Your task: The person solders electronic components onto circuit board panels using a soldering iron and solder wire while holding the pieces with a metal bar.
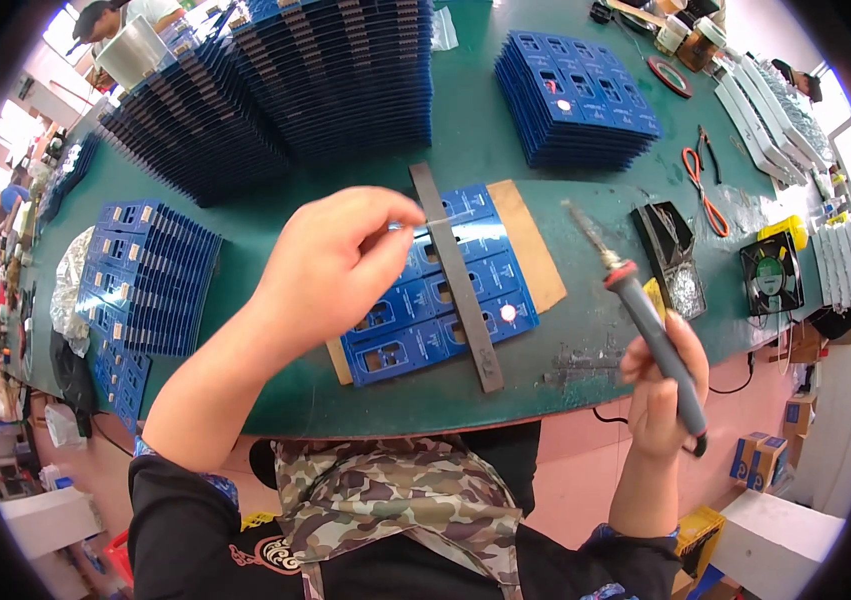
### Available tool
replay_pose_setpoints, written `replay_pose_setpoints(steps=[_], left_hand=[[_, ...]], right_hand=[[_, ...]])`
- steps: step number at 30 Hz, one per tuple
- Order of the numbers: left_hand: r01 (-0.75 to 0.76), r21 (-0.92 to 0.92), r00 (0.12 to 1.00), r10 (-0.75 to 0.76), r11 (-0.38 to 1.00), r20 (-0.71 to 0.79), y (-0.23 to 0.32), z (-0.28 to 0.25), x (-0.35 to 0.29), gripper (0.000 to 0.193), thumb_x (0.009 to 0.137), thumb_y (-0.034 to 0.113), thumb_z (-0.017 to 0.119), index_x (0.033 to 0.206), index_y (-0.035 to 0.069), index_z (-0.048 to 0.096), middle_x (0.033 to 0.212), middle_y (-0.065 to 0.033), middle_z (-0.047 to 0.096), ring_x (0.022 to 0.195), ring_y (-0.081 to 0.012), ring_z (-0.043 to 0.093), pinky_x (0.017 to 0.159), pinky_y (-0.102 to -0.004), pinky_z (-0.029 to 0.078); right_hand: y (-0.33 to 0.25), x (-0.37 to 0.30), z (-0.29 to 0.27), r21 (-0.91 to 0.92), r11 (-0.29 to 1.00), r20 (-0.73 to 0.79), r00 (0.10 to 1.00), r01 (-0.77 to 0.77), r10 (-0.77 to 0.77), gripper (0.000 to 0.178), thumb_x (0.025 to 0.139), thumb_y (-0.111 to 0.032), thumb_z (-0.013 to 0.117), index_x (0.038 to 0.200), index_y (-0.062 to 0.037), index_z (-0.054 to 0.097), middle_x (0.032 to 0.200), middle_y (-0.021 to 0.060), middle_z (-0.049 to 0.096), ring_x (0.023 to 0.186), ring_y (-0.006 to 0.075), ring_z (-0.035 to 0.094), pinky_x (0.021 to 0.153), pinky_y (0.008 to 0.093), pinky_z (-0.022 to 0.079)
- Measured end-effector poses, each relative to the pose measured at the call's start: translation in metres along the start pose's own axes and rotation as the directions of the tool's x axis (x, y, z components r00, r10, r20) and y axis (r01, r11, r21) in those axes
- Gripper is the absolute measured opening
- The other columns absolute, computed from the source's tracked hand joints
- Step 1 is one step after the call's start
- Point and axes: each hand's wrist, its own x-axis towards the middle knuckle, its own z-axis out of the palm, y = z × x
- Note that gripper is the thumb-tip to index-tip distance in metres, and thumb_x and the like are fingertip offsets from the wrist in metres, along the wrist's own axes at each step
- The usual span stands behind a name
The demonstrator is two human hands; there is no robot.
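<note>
My left hand point(330, 255) reaches over a blue circuit board panel point(415, 315), its thumb and forefinger pinched on a thin, pale strand of solder wire point(453, 217). A dark grey flat bar point(462, 300) lies slantwise across the panel. Under the panel is a brown backing board point(533, 250), which shows along its right side. Off to the right, my right hand point(660, 385) is closed round the grey handle of a soldering iron point(650, 325). The iron's tip points up and to the left, apart from the panel.
Tall stacks of blue boards point(335, 80) stand at the back left, with another stack point(580, 100) at the back right and one point(150, 275) at the left. A black tray point(665, 240), orange-handled pliers point(705, 190) and a small fan point(771, 275) lie right. A person point(125, 20) sits far left.
</note>
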Motion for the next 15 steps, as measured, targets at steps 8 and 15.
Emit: replay_pose_setpoints(steps=[8, 15], left_hand=[[0.018, 0.219, 0.995, -0.037, 0.976, 0.087, -0.045, 0.023, 0.048, 0.016, 0.086, 0.008, 0.057, 0.094, -0.001, 0.067, 0.091, -0.0140, 0.068, 0.084, -0.0291, 0.066, 0.075, -0.0372, 0.052], [0.045, 0.230, 0.982, -0.085, 0.972, 0.170, -0.049, 0.030, 0.054, 0.018, 0.086, 0.009, 0.055, 0.095, -0.001, 0.068, 0.093, -0.0141, 0.068, 0.088, -0.0306, 0.066, 0.079, -0.0385, 0.053]], right_hand=[[0.035, 0.064, 0.011, -0.199, 0.941, -0.061, 0.962, -0.273, 0.267, 0.021, 0.083, -0.004, 0.068, 0.102, 0.0034, 0.063, 0.089, 0.0054, 0.061, 0.074, 0.0085, 0.053, 0.065, 0.0229, 0.042], [0.048, 0.078, 0.020, -0.309, 0.936, 0.081, 0.975, -0.171, 0.205, 0.020, 0.081, -0.003, 0.068, 0.099, 0.0026, 0.064, 0.088, 0.0058, 0.063, 0.077, 0.0116, 0.055, 0.069, 0.0263, 0.043]])
